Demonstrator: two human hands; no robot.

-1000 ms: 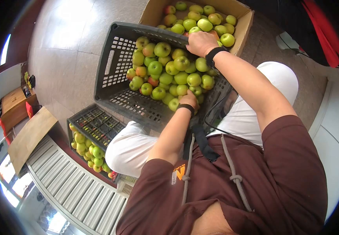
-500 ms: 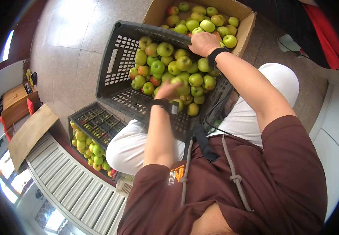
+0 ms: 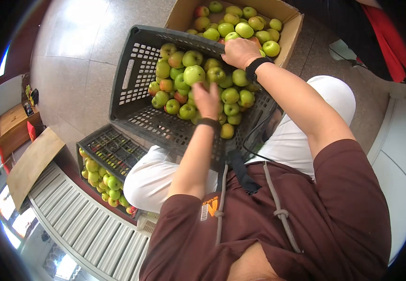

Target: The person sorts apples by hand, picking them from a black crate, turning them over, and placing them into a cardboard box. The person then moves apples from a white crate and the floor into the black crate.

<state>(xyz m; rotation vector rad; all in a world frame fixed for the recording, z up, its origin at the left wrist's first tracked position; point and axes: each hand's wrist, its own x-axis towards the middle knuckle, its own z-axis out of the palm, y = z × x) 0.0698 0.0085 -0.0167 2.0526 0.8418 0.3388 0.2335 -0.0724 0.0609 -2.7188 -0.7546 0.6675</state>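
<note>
A black plastic crate, tipped toward me across my lap, holds many green and red-tinged apples. My right hand is closed over the crate's far rim, with a black band at the wrist. Over the pile inside is my left hand, somewhat blurred, thumb and fingers apart. Its fingertips are at a yellow-green apple that sits higher than its neighbours. Whether the fingers bear any of that apple's weight is hard to see.
A cardboard box of apples stands beyond the crate. To the left, another black crate and more apples lie beside a roller conveyor. A brown board leans there. Another person's dark and red clothing shows at upper right.
My left hand has moved a little up over the pile, and a yellow-green apple now shows at its fingertips. My right hand keeps its hold on the crate rim.
</note>
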